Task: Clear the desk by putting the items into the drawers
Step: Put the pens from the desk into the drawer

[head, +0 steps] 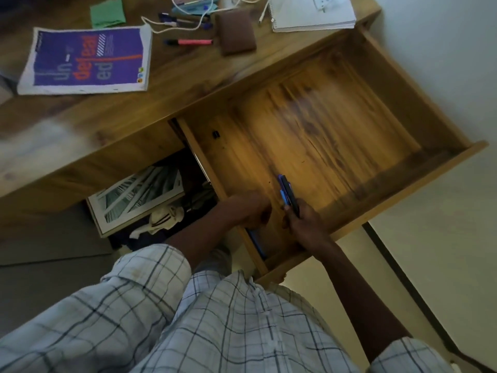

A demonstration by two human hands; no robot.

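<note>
The drawer [336, 125] stands pulled fully out from the desk [134, 125], its wooden floor mostly bare, so items can be dropped straight in. The right hand [304, 222] grips a small bunch of pens [287, 192], blue and dark, tips pointing into the drawer just above its near left part; I judge they are held low so they can be laid down, not tossed. The left hand [250, 211] hangs beside it over the same corner with fingers curled under; I cannot tell whether it holds anything. Below it a blue pen [258, 244] lies along the drawer's left wall, which suggests pens are being gathered there. On the desk wait a purple book [86, 59], a pink highlighter [191, 42], a brown wallet [236, 32], a spiral notebook [312, 12], green paper [107, 13], a white cable [161, 26] and more pens, so most of the clearing looks undone
</note>
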